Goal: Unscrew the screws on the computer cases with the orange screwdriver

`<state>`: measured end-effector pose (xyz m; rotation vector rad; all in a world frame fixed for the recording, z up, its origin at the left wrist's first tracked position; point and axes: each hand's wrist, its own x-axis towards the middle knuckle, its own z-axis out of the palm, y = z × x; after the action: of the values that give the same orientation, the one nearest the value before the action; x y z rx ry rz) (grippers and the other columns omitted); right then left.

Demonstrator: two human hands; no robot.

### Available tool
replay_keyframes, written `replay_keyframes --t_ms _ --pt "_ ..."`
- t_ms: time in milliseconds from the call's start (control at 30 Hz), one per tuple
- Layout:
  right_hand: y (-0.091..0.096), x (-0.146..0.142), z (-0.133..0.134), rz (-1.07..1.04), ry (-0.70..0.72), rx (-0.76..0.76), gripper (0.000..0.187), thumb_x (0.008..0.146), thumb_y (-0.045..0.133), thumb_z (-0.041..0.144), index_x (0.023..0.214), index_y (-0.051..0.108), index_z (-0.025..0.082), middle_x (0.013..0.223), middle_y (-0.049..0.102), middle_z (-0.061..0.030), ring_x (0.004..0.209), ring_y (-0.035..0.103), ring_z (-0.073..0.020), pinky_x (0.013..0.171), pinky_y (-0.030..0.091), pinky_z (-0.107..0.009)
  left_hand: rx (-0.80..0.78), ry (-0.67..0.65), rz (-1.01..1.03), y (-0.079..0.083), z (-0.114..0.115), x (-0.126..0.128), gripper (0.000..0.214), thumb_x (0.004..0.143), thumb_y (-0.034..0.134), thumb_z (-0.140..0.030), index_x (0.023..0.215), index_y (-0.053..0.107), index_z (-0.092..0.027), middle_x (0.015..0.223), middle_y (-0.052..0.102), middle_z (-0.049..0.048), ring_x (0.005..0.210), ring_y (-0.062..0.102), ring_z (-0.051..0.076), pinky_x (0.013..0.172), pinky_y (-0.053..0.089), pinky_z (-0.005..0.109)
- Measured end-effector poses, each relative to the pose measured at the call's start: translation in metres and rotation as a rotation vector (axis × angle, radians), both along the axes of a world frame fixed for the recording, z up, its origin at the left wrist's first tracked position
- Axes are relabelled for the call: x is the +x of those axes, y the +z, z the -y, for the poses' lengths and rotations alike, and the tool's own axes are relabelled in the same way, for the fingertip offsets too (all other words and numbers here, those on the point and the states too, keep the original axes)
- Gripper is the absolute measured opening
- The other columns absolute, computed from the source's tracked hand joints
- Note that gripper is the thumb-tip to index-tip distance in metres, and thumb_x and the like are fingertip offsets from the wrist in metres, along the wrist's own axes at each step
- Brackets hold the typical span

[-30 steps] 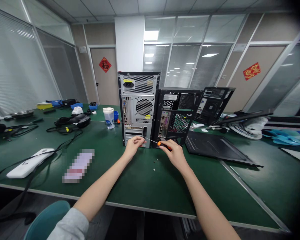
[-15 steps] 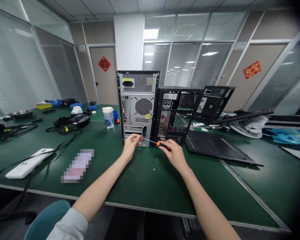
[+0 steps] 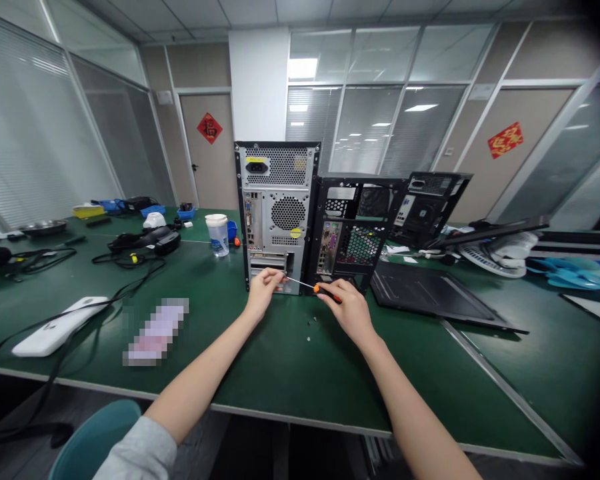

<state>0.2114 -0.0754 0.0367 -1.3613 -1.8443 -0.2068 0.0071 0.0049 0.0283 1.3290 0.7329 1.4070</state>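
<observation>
My right hand (image 3: 347, 303) is closed round the orange and black handle of a screwdriver (image 3: 301, 282), whose thin shaft points left. At the shaft's tip, the fingers of my left hand (image 3: 264, 291) are pinched together; whatever is between them is too small to make out. Both hands are low in front of the silver back panel of a computer tower (image 3: 290, 183), near its expansion slots. To its right stands a black computer case (image 3: 363, 270). Several small screws (image 3: 309, 339) lie on the green table below my hands.
A black side panel (image 3: 440, 297) lies on the right of the green table (image 3: 260, 380), with another tower (image 3: 423, 207) behind. Leftward are a plastic cup (image 3: 219, 237), a white phone-like object (image 3: 63, 325), a blurred-out flat object (image 3: 156, 333) and black straps and cables.
My left fingers have shifted very slightly at the screwdriver's tip. The right hand and the screwdriver stay in nearly the same place.
</observation>
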Motion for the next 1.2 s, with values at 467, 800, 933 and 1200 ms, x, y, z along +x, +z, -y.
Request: replay_keyframes --t_ms 467,800,933,1200 --pt "0.0 -0.004 0.004 0.145 -0.034 0.096 0.032 0.094 0.044 0.036 0.11 0.067 0.022 0.087 0.064 -0.008 0.083 0.057 -0.0205 0.072 0.046 -0.032 -0.009 -0.02 0.005 -0.004 -0.002 0.001 0.045 0.063 0.075 -0.053 0.082 0.061 -0.015 0.076 0.07 0.0042 0.079 0.068 0.016 0.059 0.049 0.02" --pt "0.003 -0.004 0.004 -0.001 0.032 0.016 0.03 0.091 0.048 0.038 0.105 0.068 0.022 0.09 0.066 -0.0084 0.087 0.061 -0.0219 0.077 0.048 -0.035 -0.04 -0.057 0.069 -0.003 -0.001 0.001 0.046 0.065 0.075 -0.051 0.089 0.062 -0.015 0.074 0.068 0.0029 0.066 0.062 0.01 0.058 0.047 0.019" --pt "0.011 -0.002 0.003 -0.217 0.094 -0.038 0.026 0.087 0.054 0.039 0.098 0.069 0.021 0.094 0.068 -0.008 0.087 0.062 -0.0214 0.077 0.048 -0.034 -0.027 -0.058 0.082 0.001 0.0 -0.002 0.053 0.068 0.071 -0.055 0.102 0.06 -0.016 0.076 0.068 0.003 0.064 0.06 0.009 0.057 0.047 0.018" --pt "0.038 -0.004 -0.005 -0.964 0.346 -0.255 0.033 0.075 0.063 0.05 0.085 0.051 0.021 0.067 0.062 0.0012 0.053 0.052 -0.0114 0.039 0.039 -0.021 0.028 0.108 -0.047 -0.001 -0.011 -0.009 0.046 0.077 0.06 -0.057 0.096 0.061 -0.016 0.076 0.068 0.0038 0.067 0.06 0.012 0.057 0.046 0.019"
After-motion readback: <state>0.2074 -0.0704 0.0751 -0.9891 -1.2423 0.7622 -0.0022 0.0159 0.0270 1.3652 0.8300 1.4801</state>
